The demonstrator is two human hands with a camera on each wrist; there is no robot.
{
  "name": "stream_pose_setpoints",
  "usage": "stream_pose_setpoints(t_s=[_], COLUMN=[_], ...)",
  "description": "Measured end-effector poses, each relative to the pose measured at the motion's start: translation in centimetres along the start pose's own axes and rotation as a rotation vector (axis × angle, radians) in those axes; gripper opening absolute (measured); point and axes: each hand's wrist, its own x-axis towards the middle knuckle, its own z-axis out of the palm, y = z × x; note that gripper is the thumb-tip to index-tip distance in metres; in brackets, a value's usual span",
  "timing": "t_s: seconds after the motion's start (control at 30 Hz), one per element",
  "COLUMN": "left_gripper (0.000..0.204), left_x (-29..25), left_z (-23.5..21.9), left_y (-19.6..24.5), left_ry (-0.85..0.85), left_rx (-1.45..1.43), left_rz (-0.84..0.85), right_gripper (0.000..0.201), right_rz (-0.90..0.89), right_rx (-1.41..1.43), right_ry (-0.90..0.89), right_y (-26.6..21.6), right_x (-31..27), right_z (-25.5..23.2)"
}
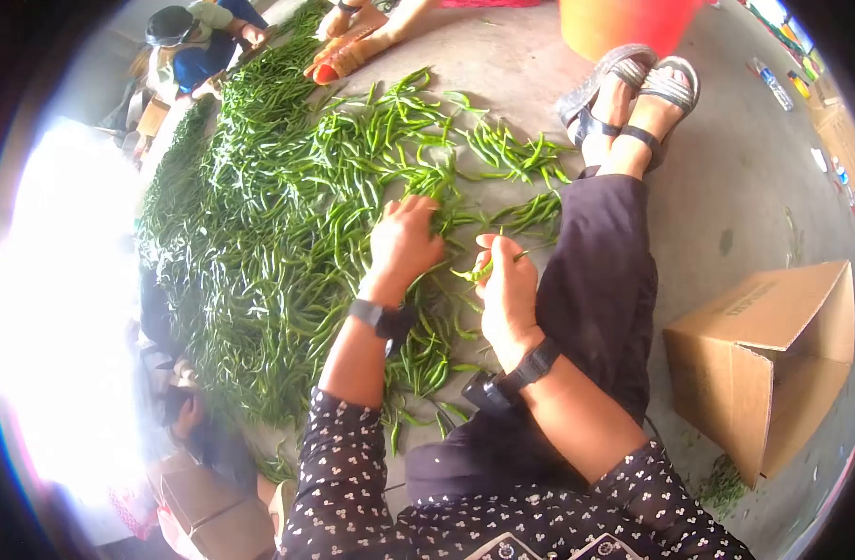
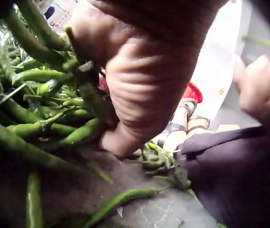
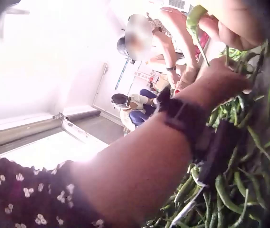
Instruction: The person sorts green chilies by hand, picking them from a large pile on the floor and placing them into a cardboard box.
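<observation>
Long green chili peppers (image 1: 287, 233) lie heaped across the floor in front of and left of the person. The left hand (image 1: 407, 245) reaches down into the heap's near right edge, knuckles up. Its palm side (image 2: 144, 80) shows close above the floor in the left wrist view, with chilies right at the fingers; the fingertips are hidden, so I cannot tell whether they grip one. Beside it, over the thigh, the right hand (image 1: 510, 294) pinches green chilies (image 1: 479, 273) between thumb and fingers. A pale green chili (image 3: 195, 21) pokes out of that hand in the right wrist view.
An open cardboard box (image 1: 726, 373) lies on the floor at the right. The person's outstretched legs (image 1: 600, 271) border the heap. An orange-red tub (image 1: 623, 23) stands beyond the feet. Other people (image 1: 189, 47) sit around the heap's far and left sides.
</observation>
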Motion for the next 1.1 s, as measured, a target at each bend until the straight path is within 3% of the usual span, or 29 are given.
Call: stream_pose_setpoints(t_s=[0.1,0.13,0.17,0.27,0.33,0.4,0.47,0.5,0.63,0.7,0.77,0.97,1.1], left_gripper=[0.039,0.044,0.054,0.061,0.064,0.06,0.054,0.055,0.072,0.076,0.074,0.072,0.054], left_x=[-3.0,-3.9,-4.5,-5.6,-5.4,-3.3,-0.2,1.5,7.1,8.4,9.7,13.3,13.8], left_z=[-2.6,-2.3,-4.6,-4.9,-4.4,-4.4,-2.1,-1.4,4.0,6.8,9.9,10.7,9.2], left_y=[-3.3,-5.5,-5.8,-8.9,-9.3,-6.3,-4.0,-1.9,5.6,9.0,10.8,7.6,4.2], left_ry=[0.2,0.292,0.091,0.183,0.337,0.345,0.353,0.299,-0.005,-0.072,-0.035,-0.137,-0.169], left_rx=[-0.09,0.015,-0.181,-0.113,0.267,0.24,0.1,-0.021,-0.035,0.001,0.031,0.01,0.056], left_rz=[-0.275,-0.323,-0.558,-0.701,-0.588,-0.412,-0.119,-0.006,0.417,0.583,0.666,0.341,0.18], right_gripper=[0.021,0.021,0.021,0.02,0.019,0.018,0.017,0.017,0.018,0.015,0.015,0.018,0.019], right_rz=[-0.021,0.003,0.002,0.019,0.005,-0.015,-0.078,-0.081,-0.127,-0.173,-0.161,-0.179,-0.155], right_rx=[-0.047,-0.031,-0.032,-0.026,0.002,0.008,0.021,0.018,0.053,0.15,0.15,0.081,0.114], right_ry=[-0.013,-0.017,-0.019,-0.021,-0.005,-0.003,0.01,0.012,-0.006,-0.029,-0.026,-0.066,-0.072], right_y=[0.9,0.8,0.8,0.6,0.4,-0.1,-0.4,-0.7,-2.0,-2.2,-2.9,-3.2,-2.9], right_x=[0.4,0.2,0.1,-0.3,-0.8,-1.2,-1.4,-1.4,-1.8,-1.7,-1.8,-1.9,-1.5], right_z=[-0.2,-0.1,-0.1,0.2,0.5,0.7,0.8,0.8,0.9,0.8,0.9,0.8,0.8])
